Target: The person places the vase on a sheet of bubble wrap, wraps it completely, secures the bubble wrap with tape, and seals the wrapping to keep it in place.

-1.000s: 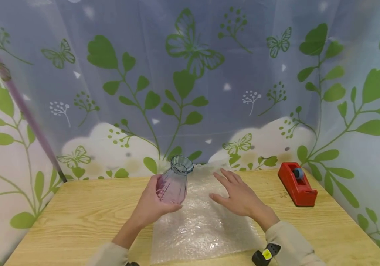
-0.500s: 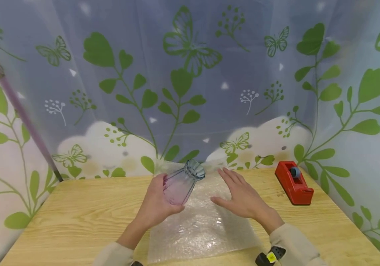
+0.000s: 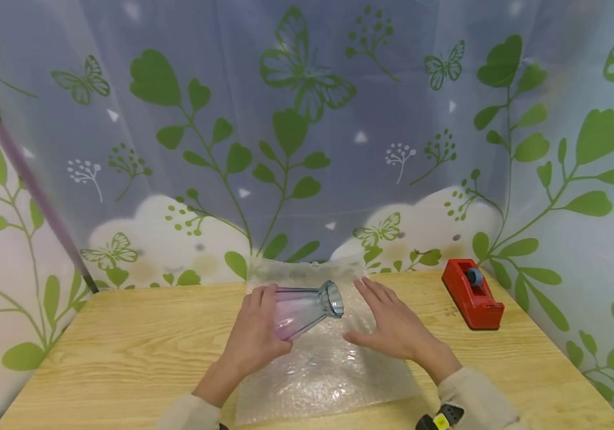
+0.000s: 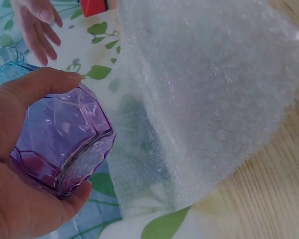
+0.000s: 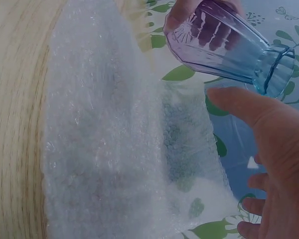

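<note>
My left hand (image 3: 255, 334) grips a faceted glass vase (image 3: 301, 310) round its body, thumb on the near side. The vase lies tipped on its side in the air, its flared bluish mouth pointing right and its pink-purple base to the left. In the left wrist view the purple base (image 4: 65, 134) faces the camera. My right hand (image 3: 398, 325) hovers just right of the vase's mouth, fingers spread and holding nothing. In the right wrist view its thumb (image 5: 239, 104) comes close beneath the blue rim. Below both hands a sheet of bubble wrap (image 3: 328, 382) lies on the table.
A red tape dispenser (image 3: 473, 295) with a small roll stands at the right of the wooden table (image 3: 140, 346). The bubble wrap's far end rises against the patterned curtain (image 3: 307, 179) behind. A purple pole (image 3: 33, 179) leans at the left.
My left hand has tilted the vase from nearly upright to lying sideways, its mouth swinging right and down. My right hand stays raised nearby, almost unmoved.
</note>
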A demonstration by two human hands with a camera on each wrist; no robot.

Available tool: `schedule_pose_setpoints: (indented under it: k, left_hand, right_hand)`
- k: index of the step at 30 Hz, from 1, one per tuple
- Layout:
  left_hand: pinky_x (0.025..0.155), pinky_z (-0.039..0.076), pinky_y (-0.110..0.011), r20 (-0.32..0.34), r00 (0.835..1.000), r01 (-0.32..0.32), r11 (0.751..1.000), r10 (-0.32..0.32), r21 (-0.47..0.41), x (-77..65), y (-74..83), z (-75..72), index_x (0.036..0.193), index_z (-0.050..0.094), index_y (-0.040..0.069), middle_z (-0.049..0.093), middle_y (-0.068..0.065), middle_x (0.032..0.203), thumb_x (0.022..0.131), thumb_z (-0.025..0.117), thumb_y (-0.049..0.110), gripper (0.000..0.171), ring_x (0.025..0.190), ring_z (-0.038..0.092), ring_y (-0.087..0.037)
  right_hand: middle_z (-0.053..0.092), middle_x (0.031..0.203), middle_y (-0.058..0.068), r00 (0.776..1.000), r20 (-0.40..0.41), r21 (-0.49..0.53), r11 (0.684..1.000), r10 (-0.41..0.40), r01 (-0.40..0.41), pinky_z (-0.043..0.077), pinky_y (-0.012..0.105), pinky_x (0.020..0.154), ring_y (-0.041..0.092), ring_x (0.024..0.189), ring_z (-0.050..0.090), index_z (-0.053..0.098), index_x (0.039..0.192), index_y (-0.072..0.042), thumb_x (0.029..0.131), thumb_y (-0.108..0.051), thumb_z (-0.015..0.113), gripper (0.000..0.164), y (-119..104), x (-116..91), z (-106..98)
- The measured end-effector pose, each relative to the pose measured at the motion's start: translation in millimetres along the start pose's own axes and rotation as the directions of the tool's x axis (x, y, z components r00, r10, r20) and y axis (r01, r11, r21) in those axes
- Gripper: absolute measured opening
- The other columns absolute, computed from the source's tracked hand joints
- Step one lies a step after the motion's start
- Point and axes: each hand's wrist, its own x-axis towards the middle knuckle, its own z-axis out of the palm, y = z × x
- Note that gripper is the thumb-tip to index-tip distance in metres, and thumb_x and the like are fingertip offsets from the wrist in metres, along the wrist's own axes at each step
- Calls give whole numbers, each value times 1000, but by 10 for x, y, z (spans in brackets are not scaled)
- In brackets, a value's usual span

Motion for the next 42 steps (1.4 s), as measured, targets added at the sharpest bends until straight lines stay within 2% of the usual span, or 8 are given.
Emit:
schedule_pose_setpoints:
  k: [7,13,20,27,30,36,39,42]
  left_hand:
    - [88,44,-47,-11,998,-53,992,54,113,-14,44,18,127,43,-5,48,-20,116,46,84,17,93,103,48,-38]
    - [86,45,-48,-18,995,-92,972,99,218,-4,102,27,124,46,-5,49,-22,115,47,83,14,87,103,49,-40]
    - [80,47,-48,-4,992,-120,948,127,293,-1,136,73,122,47,-4,50,-21,113,47,82,12,84,102,49,-39]
    - [81,46,-46,16,990,-136,933,138,334,4,180,112,122,47,-2,49,-20,114,46,82,12,85,103,48,-38]
    - [81,46,-47,22,990,-140,933,141,333,5,196,133,123,46,-2,48,-19,114,46,82,11,85,103,47,-38]
    - [81,47,-46,17,989,-145,925,149,352,0,209,162,123,47,-1,49,-19,113,44,82,12,87,102,48,-38]
    - [81,47,-45,26,989,-146,923,146,356,-4,221,166,122,48,-1,49,-19,113,44,85,15,88,102,48,-38]
    - [81,47,-45,36,990,-143,923,140,358,-3,238,166,123,47,-1,49,-19,114,44,86,16,89,103,48,-37]
  right_hand:
    - [21,155,12,1000,8,13,1000,-6,6,31,58,101,37,137,24,20,153,-14,77,-59,67,100,16,-19,32]
    - [21,155,13,1000,17,1,1000,-14,14,31,57,102,37,137,26,20,153,-13,75,-60,69,103,25,-35,54]
    - [22,155,11,997,-1,-32,996,-82,82,30,52,105,35,137,26,21,152,-10,72,-60,72,108,-40,-50,50]
    - [24,154,9,991,-18,-44,990,-132,131,31,50,104,31,137,28,24,151,-8,72,-59,72,105,-157,-23,33]
    - [29,152,11,988,-29,-52,987,-152,150,33,50,103,30,135,31,28,149,-5,71,-55,74,104,-187,-6,39]
    - [42,144,11,986,-65,-91,984,-157,150,38,48,100,31,128,42,35,146,-4,68,-50,78,100,-240,42,40]
    - [48,139,11,985,-45,-127,979,-168,161,41,47,96,30,124,47,41,142,-4,68,-49,79,95,-288,69,22]
    - [52,135,12,989,10,-158,976,-150,150,45,47,92,30,120,51,45,140,-4,69,-48,79,89,-349,89,7]
